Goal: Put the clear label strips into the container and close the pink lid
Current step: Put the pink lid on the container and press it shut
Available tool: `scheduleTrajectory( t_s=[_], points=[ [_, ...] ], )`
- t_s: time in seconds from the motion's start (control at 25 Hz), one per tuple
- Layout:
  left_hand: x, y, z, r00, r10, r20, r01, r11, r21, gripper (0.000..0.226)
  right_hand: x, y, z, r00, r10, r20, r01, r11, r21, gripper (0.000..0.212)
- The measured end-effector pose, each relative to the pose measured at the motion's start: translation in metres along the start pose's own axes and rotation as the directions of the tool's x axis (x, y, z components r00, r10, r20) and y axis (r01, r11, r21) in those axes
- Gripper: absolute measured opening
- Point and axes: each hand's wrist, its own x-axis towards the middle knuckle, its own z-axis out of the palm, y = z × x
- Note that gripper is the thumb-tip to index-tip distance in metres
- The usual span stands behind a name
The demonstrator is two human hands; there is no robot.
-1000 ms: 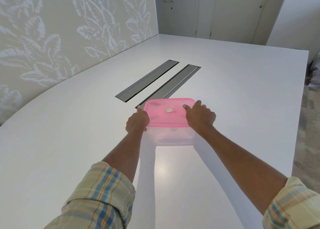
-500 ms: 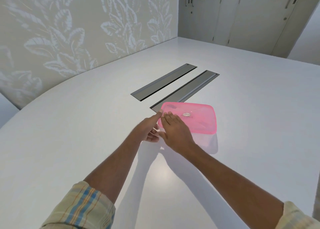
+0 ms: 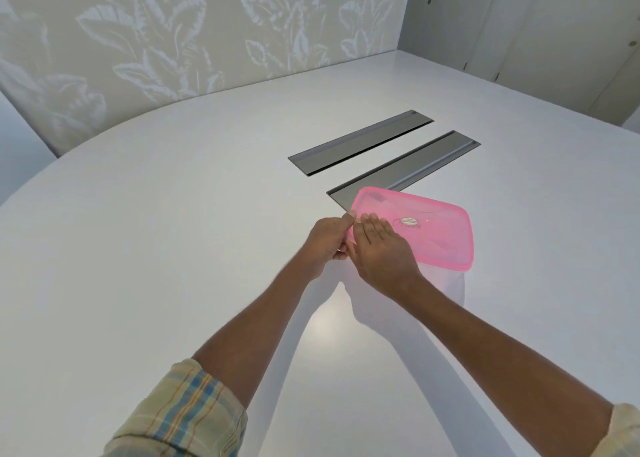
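Observation:
A clear plastic container (image 3: 446, 280) stands on the white table with its translucent pink lid (image 3: 436, 235) lying on top. My left hand (image 3: 327, 242) grips the lid's near left corner, thumb on the rim. My right hand (image 3: 382, 254) lies flat on the lid's left end, fingers together and stretched out. The label strips are not visible; the pink lid blurs whatever is inside.
Two long grey cable-slot covers (image 3: 360, 141) (image 3: 408, 166) are set into the white table (image 3: 173, 249) just beyond the container. A leaf-patterned wall runs along the left, and pale cabinet doors (image 3: 554, 24) stand at the back right.
A second ago my hands held the container's two ends. Both have since come together at the lid's left corner, and the view has swung left, so the container sits further right.

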Motion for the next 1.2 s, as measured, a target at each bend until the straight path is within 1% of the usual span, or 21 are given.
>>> scheduleTrajectory(
  t_s=[0.2, 0.28, 0.44, 0.56, 0.64, 0.68, 0.72, 0.76, 0.8, 0.84, 0.88, 0.92, 0.96, 1.0, 1.04, 1.08, 1.12, 1.2],
  points=[
    [0.001, -0.008, 0.002, 0.999, 0.053, -0.001, -0.053, 0.998, -0.023, 0.053, -0.003, 0.004, 0.005, 0.996, -0.086, 0.021, 0.087, 0.993, -0.076, 0.043],
    [0.001, -0.009, 0.004, 0.997, 0.072, 0.001, -0.072, 0.996, -0.044, 0.052, -0.004, 0.003, 0.006, 0.996, -0.084, 0.007, 0.085, 0.993, -0.079, 0.044],
    [-0.001, -0.009, 0.005, 0.997, 0.078, -0.015, -0.078, 0.995, -0.066, 0.050, -0.008, 0.000, 0.004, 0.998, -0.057, -0.037, 0.056, 0.998, -0.031, 0.043],
    [-0.004, -0.006, 0.006, 0.998, 0.057, -0.035, -0.059, 0.997, -0.049, 0.051, -0.008, -0.002, -0.002, 1.000, -0.017, -0.002, 0.017, 1.000, 0.022, 0.044],
    [-0.008, -0.003, 0.006, 0.998, 0.025, -0.062, -0.027, 0.999, -0.033, 0.053, -0.007, -0.003, -0.011, 0.998, 0.003, 0.056, -0.009, 0.995, 0.102, 0.049],
    [-0.009, -0.003, 0.005, 0.994, 0.030, -0.105, -0.029, 1.000, 0.012, 0.055, -0.008, -0.001, -0.019, 0.994, 0.003, 0.106, -0.019, 0.989, 0.148, 0.054],
    [-0.009, -0.005, 0.004, 0.981, 0.086, -0.175, -0.068, 0.992, 0.109, 0.056, -0.010, 0.003, -0.029, 0.987, 0.016, 0.161, -0.046, 0.982, 0.183, 0.060],
    [-0.008, -0.007, 0.003, 0.950, 0.194, -0.246, -0.131, 0.959, 0.252, 0.054, -0.012, 0.008, -0.040, 0.976, 0.055, 0.210, -0.098, 0.975, 0.201, 0.068],
    [-0.007, -0.010, 0.002, 0.900, 0.335, -0.277, -0.210, 0.893, 0.397, 0.047, -0.016, 0.018, -0.048, 0.960, 0.122, 0.252, -0.175, 0.964, 0.200, 0.077],
    [-0.007, -0.012, 0.002, 0.845, 0.472, -0.251, -0.296, 0.804, 0.516, 0.040, -0.021, 0.031, -0.055, 0.933, 0.206, 0.296, -0.267, 0.947, 0.181, 0.085],
    [-0.007, -0.012, 0.002, 0.801, 0.572, -0.175, -0.373, 0.706, 0.602, 0.040, -0.027, 0.046, -0.059, 0.892, 0.290, 0.346, -0.358, 0.921, 0.151, 0.092],
    [-0.006, -0.010, 0.002, 0.768, 0.637, -0.065, -0.440, 0.599, 0.668, 0.046, -0.033, 0.063, -0.062, 0.846, 0.362, 0.392, -0.435, 0.893, 0.114, 0.098],
    [-0.002, -0.008, 0.002, 0.740, 0.671, 0.053, -0.492, 0.486, 0.722, 0.052, -0.038, 0.078, -0.064, 0.802, 0.412, 0.431, -0.489, 0.869, 0.079, 0.105],
    [0.001, -0.004, 0.002, 0.715, 0.681, 0.161, -0.531, 0.378, 0.758, 0.057, -0.042, 0.088, -0.064, 0.764, 0.443, 0.469, -0.526, 0.848, 0.056, 0.110],
    [0.004, -0.001, 0.004, 0.707, 0.662, 0.250, -0.555, 0.299, 0.777, 0.061, -0.045, 0.095, -0.064, 0.735, 0.457, 0.500, -0.551, 0.833, 0.047, 0.113],
    [0.006, 0.003, 0.007, 0.724, 0.617, 0.309, -0.558, 0.262, 0.787, 0.065, -0.046, 0.098, -0.063, 0.719, 0.462, 0.520, -0.563, 0.825, 0.046, 0.115],
    [0.007, 0.006, 0.011, 0.756, 0.562, 0.336, -0.546, 0.259, 0.797, 0.069, -0.047, 0.099, -0.062, 0.711, 0.463, 0.529, -0.568, 0.822, 0.044, 0.116],
    [0.008, 0.010, 0.020, 0.818, 0.466, 0.337, -0.491, 0.261, 0.831, 0.072, -0.047, 0.096, -0.061, 0.713, 0.463, 0.527, -0.564, 0.825, 0.039, 0.119]
  ],
)
